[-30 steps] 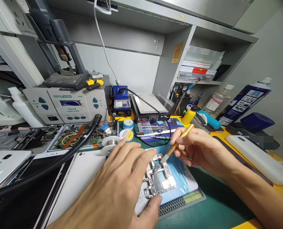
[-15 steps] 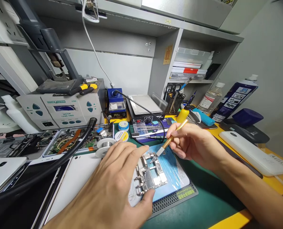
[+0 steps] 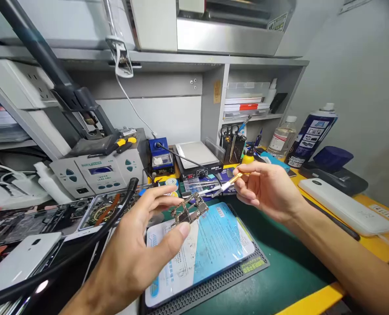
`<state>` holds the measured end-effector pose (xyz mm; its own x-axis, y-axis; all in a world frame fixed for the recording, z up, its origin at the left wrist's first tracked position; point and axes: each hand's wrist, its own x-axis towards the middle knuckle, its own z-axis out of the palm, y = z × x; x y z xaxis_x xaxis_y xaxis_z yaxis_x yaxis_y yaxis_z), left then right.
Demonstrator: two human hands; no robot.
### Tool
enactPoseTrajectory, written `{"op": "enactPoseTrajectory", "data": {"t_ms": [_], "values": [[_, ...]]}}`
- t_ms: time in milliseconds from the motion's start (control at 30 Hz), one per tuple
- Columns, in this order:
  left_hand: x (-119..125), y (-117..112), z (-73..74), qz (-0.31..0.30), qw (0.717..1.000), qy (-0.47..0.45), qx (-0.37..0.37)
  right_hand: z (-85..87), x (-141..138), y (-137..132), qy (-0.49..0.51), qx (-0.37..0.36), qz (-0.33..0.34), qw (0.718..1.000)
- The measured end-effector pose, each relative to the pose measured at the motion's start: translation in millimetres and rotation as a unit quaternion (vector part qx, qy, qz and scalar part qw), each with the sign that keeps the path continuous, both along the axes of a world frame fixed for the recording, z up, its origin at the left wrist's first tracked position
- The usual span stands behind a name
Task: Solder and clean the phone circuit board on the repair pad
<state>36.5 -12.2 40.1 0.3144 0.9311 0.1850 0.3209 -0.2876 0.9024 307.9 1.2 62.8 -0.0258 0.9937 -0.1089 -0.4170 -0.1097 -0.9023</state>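
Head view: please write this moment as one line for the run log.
left hand: holds circuit board, tilted | right hand: holds gold-handled tool, apart from board | below board: blue-and-white package

Grey panelled shelf unit (image 3: 209,107) spans the far side; smooth pale-grey wall (image 3: 355,83) stands right; yellow-edged green surface (image 3: 289,267) lies near.

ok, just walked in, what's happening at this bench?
A person's left hand holds a small circuit board between thumb and fingers, tilted, above a blue-and-white package. The right hand grips a gold-handled tool, its pale tip pointing toward the board but apparently not touching it. The package lies on a grey honeycomb-patterned mat.
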Motion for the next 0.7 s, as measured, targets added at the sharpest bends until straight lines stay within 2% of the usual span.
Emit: {"op": "enactPoseTrajectory", "data": {"t_ms": [200, 367, 467, 567, 700], "values": [[2, 2, 7.5, -0.023, 0.984, -0.141, -0.105, 1.7, -4, -6, -0.019, 0.031, 0.022, 0.999], [4, 1, 9.6, -0.027, 0.965, -0.196, -0.171, 1.8, -7, -12, -0.067, 0.076, 0.031, 0.994], [6, -2, 13.7, -0.024, 0.948, -0.243, -0.205, -3.8, -7, -11, -0.124, 0.116, 0.008, 0.985], [9, -4, 18.4, -0.008, 0.932, -0.275, -0.237, -11.1, -7, -10, -0.200, 0.190, -0.055, 0.959], [10, -5, 17.8, -0.018, 0.933, -0.264, -0.245, -19.6, -13, -12, -0.309, 0.319, -0.139, 0.885]]}}
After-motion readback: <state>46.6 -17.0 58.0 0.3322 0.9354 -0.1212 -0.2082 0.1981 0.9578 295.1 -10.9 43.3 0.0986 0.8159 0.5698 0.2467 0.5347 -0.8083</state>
